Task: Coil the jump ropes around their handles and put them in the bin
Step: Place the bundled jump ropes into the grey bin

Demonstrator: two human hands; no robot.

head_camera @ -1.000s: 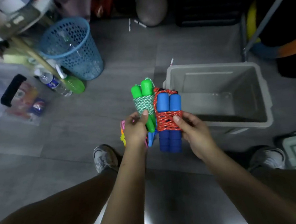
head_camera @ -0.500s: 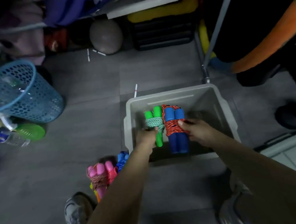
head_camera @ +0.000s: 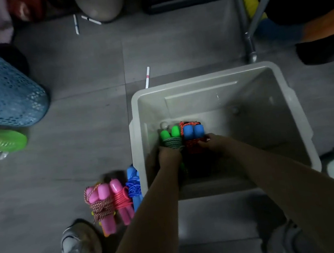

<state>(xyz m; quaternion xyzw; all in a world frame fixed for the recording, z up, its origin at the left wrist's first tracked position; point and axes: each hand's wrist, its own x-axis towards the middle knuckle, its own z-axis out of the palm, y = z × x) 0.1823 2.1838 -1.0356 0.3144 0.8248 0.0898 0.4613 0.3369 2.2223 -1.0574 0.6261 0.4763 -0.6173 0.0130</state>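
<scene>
Around both hands, the grey bin: a second ago they were above the floor, now lowered inside. Left hand grips the green-handled rope, right hand the blue-handled rope; release looks next. Left of the hands, outside, pink bundles and blue bundle wait on the floor; path clear.

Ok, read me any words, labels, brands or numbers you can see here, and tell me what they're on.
None can be read. The grey bin, the blue basket and the coiled jump ropes on the floor show no print, and the white sticks' marks are only colour bands.
</scene>
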